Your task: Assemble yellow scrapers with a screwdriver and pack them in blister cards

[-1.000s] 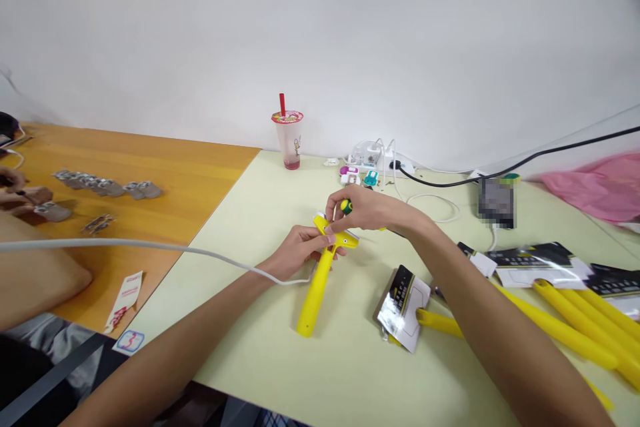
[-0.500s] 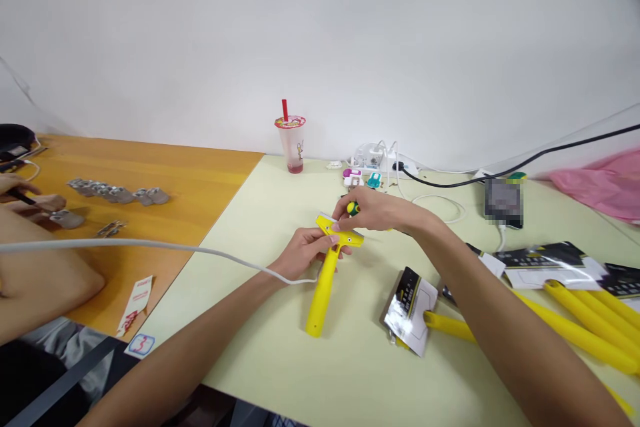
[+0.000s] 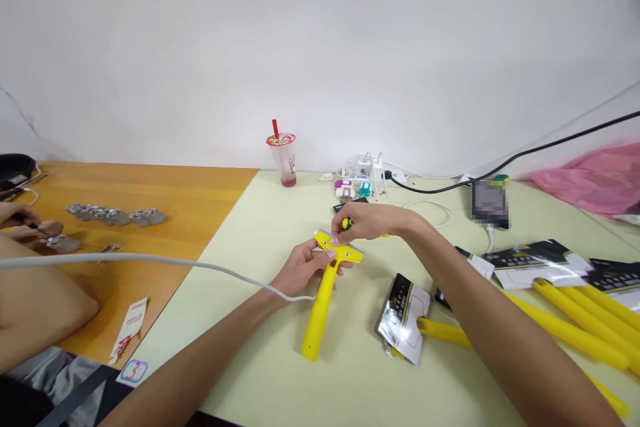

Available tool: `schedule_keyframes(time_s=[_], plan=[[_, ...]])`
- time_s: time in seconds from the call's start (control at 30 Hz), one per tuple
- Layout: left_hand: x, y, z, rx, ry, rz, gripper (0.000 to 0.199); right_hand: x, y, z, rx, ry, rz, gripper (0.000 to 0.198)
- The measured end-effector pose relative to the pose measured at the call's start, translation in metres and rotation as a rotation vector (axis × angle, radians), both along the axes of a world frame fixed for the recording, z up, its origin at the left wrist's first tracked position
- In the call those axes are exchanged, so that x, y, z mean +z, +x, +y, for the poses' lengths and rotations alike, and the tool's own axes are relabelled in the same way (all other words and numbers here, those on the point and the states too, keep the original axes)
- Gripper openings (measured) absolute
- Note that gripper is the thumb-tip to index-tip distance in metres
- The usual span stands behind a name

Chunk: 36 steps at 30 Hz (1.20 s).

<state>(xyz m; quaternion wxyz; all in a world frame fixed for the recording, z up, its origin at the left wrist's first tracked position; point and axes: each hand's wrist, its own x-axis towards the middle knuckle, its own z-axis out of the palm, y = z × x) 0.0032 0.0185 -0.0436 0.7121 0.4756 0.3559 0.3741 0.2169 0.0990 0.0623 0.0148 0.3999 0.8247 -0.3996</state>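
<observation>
My left hand (image 3: 301, 268) is closed around the neck of a yellow scraper (image 3: 320, 313), its thumb on the head. The scraper's wide head, with a metal blade edge and screws, points away from me, and its handle slants toward me. Above the head, my right hand (image 3: 367, 221) is closed on a screwdriver (image 3: 347, 222) with a green-and-yellow handle, mostly hidden by the hand. The right fingertips also touch the scraper's head. A black-and-white packet (image 3: 404, 320) lies to the right, against another yellow handle (image 3: 443, 331).
More yellow handles (image 3: 585, 320) and packets (image 3: 543, 263) lie at the right. At the back stand a cup with a straw (image 3: 285, 160) and a power strip (image 3: 367, 170). A white cable (image 3: 200, 265) crosses my left arm. Another person's hands (image 3: 43, 230) work at the left.
The view has shifted slightly, so the table items sit a little lower and further left. Both hands keep their grip, with the right fingers still at the scraper's head.
</observation>
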Motion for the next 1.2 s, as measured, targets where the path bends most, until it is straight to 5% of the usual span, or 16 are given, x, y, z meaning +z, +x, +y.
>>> schedule_keyframes(time_s=[0.4, 0.77, 1.2], plan=[[-0.005, 0.004, 0.004, 0.242, 0.053, 0.014, 0.069, -0.008, 0.008, 0.01, -0.093, -0.071, 0.036, 0.047], [0.002, 0.003, -0.003, 0.339, 0.368, 0.196, 0.086, -0.005, 0.017, 0.013, -0.182, -0.031, 0.018, 0.047], [-0.001, -0.005, -0.004, 0.239, 0.907, 0.481, 0.06, 0.001, 0.013, 0.01, -0.275, -0.022, 0.073, 0.041]])
